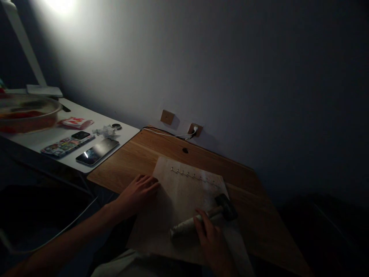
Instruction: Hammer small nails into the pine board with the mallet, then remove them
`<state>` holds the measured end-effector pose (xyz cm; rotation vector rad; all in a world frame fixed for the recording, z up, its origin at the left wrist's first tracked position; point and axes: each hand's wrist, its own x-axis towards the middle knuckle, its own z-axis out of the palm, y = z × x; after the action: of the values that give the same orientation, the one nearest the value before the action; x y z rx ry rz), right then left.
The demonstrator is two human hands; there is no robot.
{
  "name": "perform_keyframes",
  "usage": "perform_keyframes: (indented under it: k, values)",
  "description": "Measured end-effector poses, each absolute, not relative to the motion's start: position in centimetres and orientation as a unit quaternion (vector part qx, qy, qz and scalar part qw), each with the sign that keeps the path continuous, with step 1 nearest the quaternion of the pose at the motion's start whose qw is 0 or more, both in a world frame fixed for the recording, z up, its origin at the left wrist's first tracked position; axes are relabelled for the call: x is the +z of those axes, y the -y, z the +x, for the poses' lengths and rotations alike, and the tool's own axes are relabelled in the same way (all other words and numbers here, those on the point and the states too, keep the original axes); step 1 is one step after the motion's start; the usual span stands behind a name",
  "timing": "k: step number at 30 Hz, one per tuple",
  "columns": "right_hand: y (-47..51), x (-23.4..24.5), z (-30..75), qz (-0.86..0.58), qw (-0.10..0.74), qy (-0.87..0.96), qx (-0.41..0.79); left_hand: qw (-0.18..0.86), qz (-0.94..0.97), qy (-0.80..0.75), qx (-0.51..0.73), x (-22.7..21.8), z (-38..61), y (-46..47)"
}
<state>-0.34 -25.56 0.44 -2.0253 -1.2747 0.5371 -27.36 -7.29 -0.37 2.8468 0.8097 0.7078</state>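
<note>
A pale wooden board (184, 204) lies at a slant on the brown wooden table, its near end reaching my lap. A row of several small metal nails or hooks (188, 174) stands up along its far side. Over the board's left edge rests my left hand (144, 188), palm down, fingers lightly bent and holding nothing visible. A mallet (187, 225) with a dark head and light handle lies low over the board, head pointing right. My right hand (211, 234) has thumb and fingers around the handle near its middle; part of the grip is in shadow.
A white table (129, 132) adjoins on the left, bearing a phone (98, 151), a patterned phone case (67, 144), crumpled plastic (106, 131), a red-and-white packet (76, 122) and a clear bowl (31, 115). Cables (164, 132) run to a wall socket (195, 130).
</note>
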Motion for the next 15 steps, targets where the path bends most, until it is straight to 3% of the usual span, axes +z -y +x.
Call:
perform_keyframes:
  k: [8,15]
  values:
    - [30.2,-3.1,4.3,-0.776,0.366,0.513,-0.025,0.044,0.933,-0.266,0.240,-1.4,-29.5,9.8]
    - [32.5,-5.1,8.6,-0.745,0.347,0.561,-0.098,0.067,0.950,-0.212,0.221,-0.6,-25.6,10.2]
